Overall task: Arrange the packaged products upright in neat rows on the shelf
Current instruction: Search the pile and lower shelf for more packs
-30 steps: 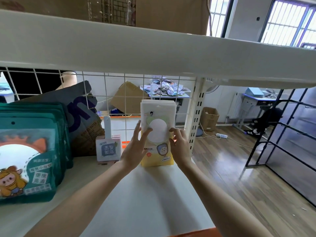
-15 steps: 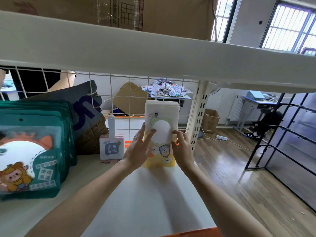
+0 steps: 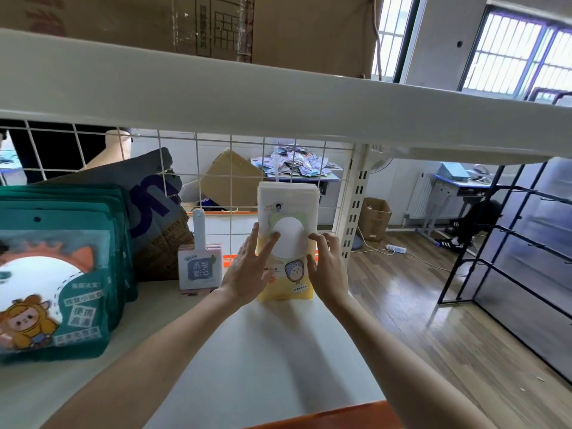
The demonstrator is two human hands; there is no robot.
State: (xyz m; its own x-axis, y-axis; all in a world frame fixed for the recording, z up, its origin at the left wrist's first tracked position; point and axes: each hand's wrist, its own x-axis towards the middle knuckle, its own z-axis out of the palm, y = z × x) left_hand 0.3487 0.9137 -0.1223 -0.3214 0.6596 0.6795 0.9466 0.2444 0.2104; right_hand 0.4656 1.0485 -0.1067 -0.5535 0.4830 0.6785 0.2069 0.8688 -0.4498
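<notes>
Stack of yellow-and-white packages (image 3: pixel 289 243) standing upright at the rear right of the white shelf (image 3: pixel 263 360), backed against the wire grid panel (image 3: pixel 198 168), with several identical packs lined up behind the front one. Left hand (image 3: pixel 247 267) laid flat against the front face and left edge of the stack, fingers straight and spread, fingertips touching the white circular window of the front pack. Right hand (image 3: pixel 328 267) placed on the right edge of the same stack, fingers bent around that edge and thumb pressed on the front, gripping it. Small pink-and-white packages (image 3: pixel 199 270) with a tall white hang tab standing upright just left of the yellow stack, also near the grid. Row of teal pouches (image 3: pixel 58 274) with a cartoon figure standing upright at the far left of the shelf, well apart from the hands. Grey and brown cardboard carton (image 3: pixel 154 212) leaning behind the teal pouches, against the grid. Upper shelf board (image 3: pixel 278 103) spanning the top, carrying a large cardboard box (image 3: pixel 216 23). Beyond the grid: wooden floor (image 3: pixel 433 305), black metal rack (image 3: pixel 510 258) at right, desk piled with loose packets (image 3: pixel 294 165).
</notes>
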